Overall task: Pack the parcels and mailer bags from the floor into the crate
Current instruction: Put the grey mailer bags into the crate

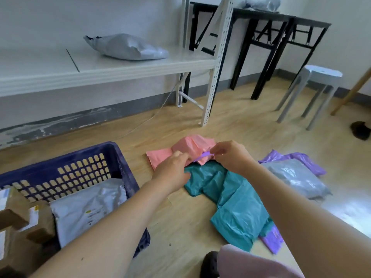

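Right hand [230,155]: pinches one end of a thin purple strip [202,156] between thumb and fingertips, above the pile on the floor.
Left hand [172,169]: fingers bent at the strip's lower end, on the edge of the pink mailer bag [192,146]; I cannot tell whether they grip the strip, grip the bag, or only rest there.
Pink mailer bag: lies crumpled on the wooden floor [180,125], just right of the crate, touching the teal one.
Teal mailer bag [232,199]: spread on the floor below both hands, partly over a purple mailer bag [271,242] at its near corner.
Grey mailer bag [295,177]: on the floor to the right, lying on another purple bag [289,157].
Crate [120,157]: dark blue with a perforated wall, on the floor at the left.
In the crate: a grey mailer [86,213] leaning against the right wall, and cardboard parcels [20,223] beside it on the left.
Shelf [50,63]: white, carries one grey bag [124,47].
Worktop [281,16]: black, against the far wall, with a grey bag [259,4] on top.
Stool [319,77]: white, standing at the far right.
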Demonstrator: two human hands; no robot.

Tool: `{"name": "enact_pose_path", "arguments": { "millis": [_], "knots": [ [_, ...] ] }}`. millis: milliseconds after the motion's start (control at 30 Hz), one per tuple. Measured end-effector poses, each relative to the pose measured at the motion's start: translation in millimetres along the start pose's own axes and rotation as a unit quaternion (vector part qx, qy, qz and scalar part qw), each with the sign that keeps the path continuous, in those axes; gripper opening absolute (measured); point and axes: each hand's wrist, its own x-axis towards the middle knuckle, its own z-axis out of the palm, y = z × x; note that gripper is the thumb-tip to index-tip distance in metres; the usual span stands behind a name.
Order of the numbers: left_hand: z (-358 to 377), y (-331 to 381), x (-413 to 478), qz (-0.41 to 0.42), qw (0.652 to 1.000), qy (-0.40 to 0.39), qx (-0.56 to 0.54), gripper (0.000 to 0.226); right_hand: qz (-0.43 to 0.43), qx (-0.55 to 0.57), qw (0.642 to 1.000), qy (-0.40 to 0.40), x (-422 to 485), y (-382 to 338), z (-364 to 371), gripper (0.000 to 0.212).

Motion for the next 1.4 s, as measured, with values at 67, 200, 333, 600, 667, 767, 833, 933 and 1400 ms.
{"name": "enact_pose_path", "arguments": {
  "millis": [67, 200, 333, 600, 667, 767, 833, 933, 1400],
  "knots": [
    [22, 7, 13, 0.017, 0.999, -0.031, 0.005, 0.049, 0.031, -0.012, 0.999, 0.002, 6, 25, -1, 0.034],
    [63, 14, 36, 0.031, 0.996, -0.078, 0.012, 0.052, 0.105, 0.037, 0.993, 0.025, 8, 88, 18, 0.031],
    [105, 11, 58, 0.027, 0.992, -0.120, 0.007, 0.052, 0.219, 0.098, 0.971, 0.024, 0, 155, 68, 0.034],
    [193, 3, 86, -0.079, 0.978, -0.172, -0.085, 0.048, 0.361, 0.174, 0.916, 0.021, 6, 236, 144, 0.043],
    [218, 6, 85, -0.082, 0.970, -0.208, -0.096, 0.049, 0.409, 0.195, 0.891, 0.031, 8, 255, 157, 0.048],
    [240, 13, 85, -0.077, 0.960, -0.252, -0.099, 0.052, 0.469, 0.219, 0.855, 0.026, 7, 284, 173, 0.056],
    [249, 17, 87, -0.089, 0.951, -0.275, -0.106, 0.055, 0.491, 0.228, 0.840, 0.016, 4, 297, 182, 0.061],
    [255, 18, 89, -0.100, 0.944, -0.293, -0.115, 0.057, 0.495, 0.244, 0.834, 0.023, 1, 302, 183, 0.062],
    [272, 85, 180, 0.025, 0.961, -0.233, -0.149, 0.053, 0.488, 0.412, 0.719, 0.274, 93, 387, 94, 0.054]
  ]
}}
